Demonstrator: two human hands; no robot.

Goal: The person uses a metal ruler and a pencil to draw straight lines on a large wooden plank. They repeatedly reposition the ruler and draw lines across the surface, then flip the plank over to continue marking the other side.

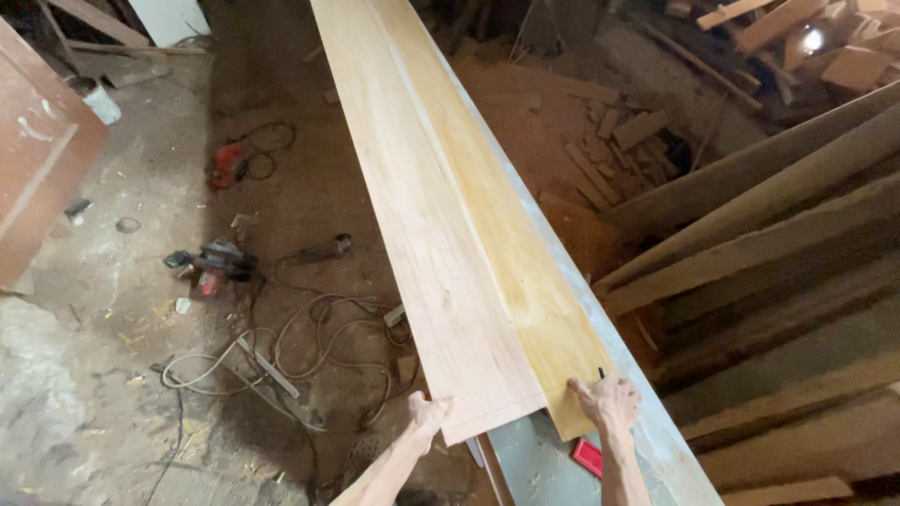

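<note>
- Pale wood fills the middle of the frame: two long, light-coloured planed planks lie side by side, and both hands sit at their near ends, low in the picture.
- Left hand (428,410), fingers curled shut around the near left corner of the paler left plank (431,234), thumb side up against its edge.
- Right hand (607,401), fingers bent and pressed on the near end of the yellower right plank (511,244); a thin dark stick, perhaps a pencil, pokes up beside the knuckles, though whether the fingers pinch it I cannot tell.
- Both planks run away from the fingers, long axis from the lower middle to the top left-of-centre; each hand is at its own plank's end, equally near.
- Beneath them, a grey-white bench surface (656,440) shows along the right edge, with a small red flat object (588,456) between the forearms.
- Left of centre, a red power tool (214,264) and tangled cable (309,356) lie on the dusty floor.
- Right side: stacked rough dark boards (778,281).
</note>
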